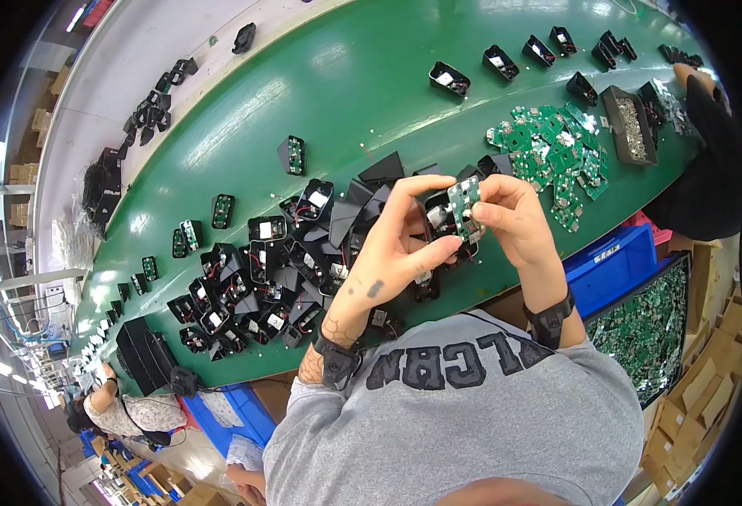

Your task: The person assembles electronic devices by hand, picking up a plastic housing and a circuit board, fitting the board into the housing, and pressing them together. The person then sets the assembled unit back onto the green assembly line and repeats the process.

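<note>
Over the near edge of the green table my two hands meet in front of me. My left hand (394, 246) is closed around a small black plastic housing (437, 216), its thumb reaching the lower edge of a green circuit board (464, 199). The fingers and thumb of my right hand (510, 218) pinch that board by its right side. The board stands tilted against the open side of the housing; whether it is seated inside, I cannot tell. Just left of my hands lies a heap of black housings (261, 282) with wires and white parts inside.
To the right lie a pile of green circuit boards (548, 156) and a box of small metal parts (630, 126). Several housings (500, 62) line the table's far side. Blue bins (611, 266) stand below the near edge. Other people are at the far right and lower left.
</note>
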Available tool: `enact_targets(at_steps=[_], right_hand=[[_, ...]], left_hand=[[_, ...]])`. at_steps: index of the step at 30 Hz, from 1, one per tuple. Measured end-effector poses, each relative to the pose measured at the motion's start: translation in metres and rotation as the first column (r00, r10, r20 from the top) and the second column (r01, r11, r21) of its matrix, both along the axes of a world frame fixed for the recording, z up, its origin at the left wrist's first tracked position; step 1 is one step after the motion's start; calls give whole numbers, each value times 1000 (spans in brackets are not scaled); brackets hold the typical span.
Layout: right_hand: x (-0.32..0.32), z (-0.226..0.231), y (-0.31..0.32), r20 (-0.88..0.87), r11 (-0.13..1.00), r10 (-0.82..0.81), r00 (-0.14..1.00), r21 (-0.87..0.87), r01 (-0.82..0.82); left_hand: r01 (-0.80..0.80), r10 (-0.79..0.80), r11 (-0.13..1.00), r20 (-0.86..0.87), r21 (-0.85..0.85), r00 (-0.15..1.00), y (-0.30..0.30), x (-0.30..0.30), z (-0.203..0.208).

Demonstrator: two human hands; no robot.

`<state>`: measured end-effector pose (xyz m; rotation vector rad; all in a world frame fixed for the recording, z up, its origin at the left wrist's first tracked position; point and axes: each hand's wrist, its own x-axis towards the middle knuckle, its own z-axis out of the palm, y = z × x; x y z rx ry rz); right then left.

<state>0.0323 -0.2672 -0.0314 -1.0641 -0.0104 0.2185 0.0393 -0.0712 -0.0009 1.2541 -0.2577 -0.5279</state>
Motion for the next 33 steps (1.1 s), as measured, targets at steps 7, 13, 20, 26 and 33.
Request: enact_targets(at_steps=[7, 13, 20, 26, 33], right_hand=[[-11, 4, 4, -62, 998, -45, 997, 49, 48], [-16, 31, 17, 14, 931, -184, 983, -319, 179], [-20, 30, 16, 97, 885, -118, 988, -442, 149], [-18, 28, 9, 88, 851, -36, 995, -519, 77], [-11, 40, 5, 337, 531, 85, 937, -812, 244]], left_hand=[[-100, 25, 935, 217, 341, 976, -9, -2, -2], [-195, 168, 962, 149, 191, 974, -18, -9, -5], [-136, 138, 985, 13, -107, 990, -12, -16, 0], [-66, 69, 995, 46, -76, 997, -17, -22, -8], [-52, 54, 995, 21, -90, 998, -15, -23, -13]])
